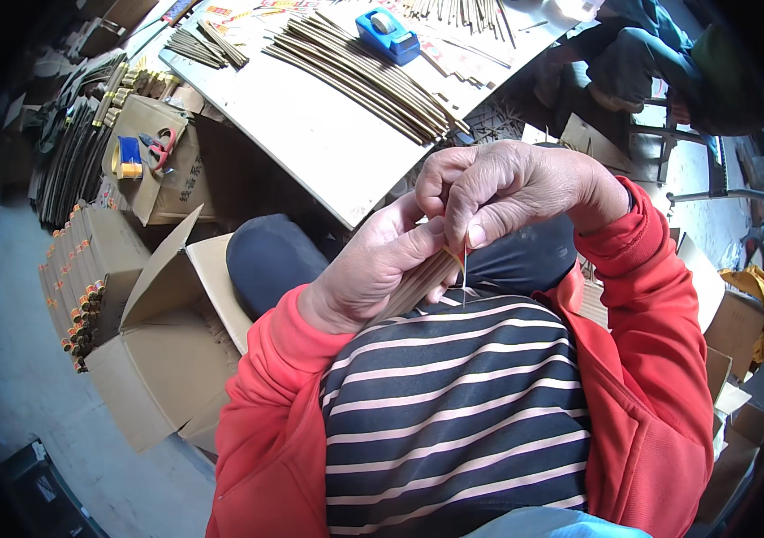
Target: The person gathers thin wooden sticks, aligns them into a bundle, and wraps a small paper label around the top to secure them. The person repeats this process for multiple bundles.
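Above my lap, my left hand is closed round a bundle of thin brown sticks that slants down toward my striped top. A small red and yellow piece shows at the bundle's upper end. My right hand reaches over from the right, its thumb and fingers pinched together at that end. From the pinch a thin pale strand hangs down; whether it is thread or a band I cannot tell. The fingertips of both hands nearly touch, and the right hand's fingers partly hide the left's.
Ahead is a white table with long brown sticks and a blue tape dispenser. Red-handled scissors and a tape roll lie on a carton at left. An open cardboard box stands below it. Another person sits at far right.
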Motion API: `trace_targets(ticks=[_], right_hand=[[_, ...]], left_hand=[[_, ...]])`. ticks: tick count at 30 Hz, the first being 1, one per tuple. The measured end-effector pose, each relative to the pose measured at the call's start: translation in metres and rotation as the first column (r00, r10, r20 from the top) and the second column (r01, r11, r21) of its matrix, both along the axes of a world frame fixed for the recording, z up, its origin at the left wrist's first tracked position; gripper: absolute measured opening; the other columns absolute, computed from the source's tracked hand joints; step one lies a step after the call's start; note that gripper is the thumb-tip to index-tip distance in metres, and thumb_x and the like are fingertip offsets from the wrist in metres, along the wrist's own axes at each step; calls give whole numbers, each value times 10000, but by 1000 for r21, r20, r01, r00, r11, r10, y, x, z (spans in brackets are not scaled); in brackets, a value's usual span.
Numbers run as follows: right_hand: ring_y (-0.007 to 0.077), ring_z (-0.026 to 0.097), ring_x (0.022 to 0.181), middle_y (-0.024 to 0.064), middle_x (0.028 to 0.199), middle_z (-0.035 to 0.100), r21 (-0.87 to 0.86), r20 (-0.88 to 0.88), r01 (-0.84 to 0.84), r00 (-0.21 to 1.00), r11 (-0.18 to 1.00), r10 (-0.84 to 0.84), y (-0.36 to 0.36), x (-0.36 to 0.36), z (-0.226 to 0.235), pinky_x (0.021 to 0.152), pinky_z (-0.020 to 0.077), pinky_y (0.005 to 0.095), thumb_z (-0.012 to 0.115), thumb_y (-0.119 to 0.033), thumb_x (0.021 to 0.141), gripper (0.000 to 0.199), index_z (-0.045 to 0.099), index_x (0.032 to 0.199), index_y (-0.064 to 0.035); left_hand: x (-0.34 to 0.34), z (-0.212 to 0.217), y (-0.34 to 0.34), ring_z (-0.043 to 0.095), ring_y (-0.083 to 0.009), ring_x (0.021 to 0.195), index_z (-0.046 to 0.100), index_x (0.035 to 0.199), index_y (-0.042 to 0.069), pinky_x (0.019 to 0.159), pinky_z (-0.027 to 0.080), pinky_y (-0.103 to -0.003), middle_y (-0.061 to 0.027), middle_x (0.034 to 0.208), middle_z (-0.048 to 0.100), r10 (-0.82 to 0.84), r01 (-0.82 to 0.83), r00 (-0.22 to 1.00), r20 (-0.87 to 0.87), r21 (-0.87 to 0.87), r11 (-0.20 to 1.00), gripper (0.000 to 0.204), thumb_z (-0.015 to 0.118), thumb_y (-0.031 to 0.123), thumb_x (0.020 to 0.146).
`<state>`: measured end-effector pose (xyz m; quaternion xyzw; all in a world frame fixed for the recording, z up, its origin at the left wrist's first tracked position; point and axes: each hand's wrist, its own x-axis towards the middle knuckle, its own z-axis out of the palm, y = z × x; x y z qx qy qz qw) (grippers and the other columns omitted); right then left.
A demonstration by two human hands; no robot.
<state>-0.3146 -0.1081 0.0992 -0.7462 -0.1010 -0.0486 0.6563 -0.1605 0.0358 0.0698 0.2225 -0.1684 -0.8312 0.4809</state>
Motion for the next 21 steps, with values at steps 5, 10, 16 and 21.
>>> trace_targets(ticks=[5,10,16,21], right_hand=[[181,495,1002,77,1010,559,31,-50,-67,996,997,68,-3,3,3,878,404,314,600,-277,885,235,666,847,-54],[165,511,1026,97,1050,550,248,98,322,930,914,-354,14,-5,7,868,423,298,622,-347,859,327,618,922,-26],[164,592,694,91,720,593,-242,-80,822,513,515,-855,56,-20,-6,643,481,276,759,-492,680,539,604,824,4],[87,504,629,45,691,540,-42,-236,786,593,617,-770,66,-4,-15,546,420,228,720,-323,779,354,573,798,-2]], left_hand=[[-4,16,-2,576,-126,620,346,1289,19,497,495,-190,-104,917,565,45,-44,997,68,-11,999,442,527,190,924],[2,18,1,586,-111,650,294,1332,6,505,493,-197,-93,935,566,131,-131,982,133,-10,991,561,582,210,896],[7,23,2,544,-76,632,235,1357,-33,518,463,-190,-59,794,567,282,-270,840,463,-94,958,646,610,199,886],[-1,24,4,531,-74,652,394,1164,-7,530,448,-183,-57,807,563,318,-293,855,410,-124,948,379,589,185,900]])
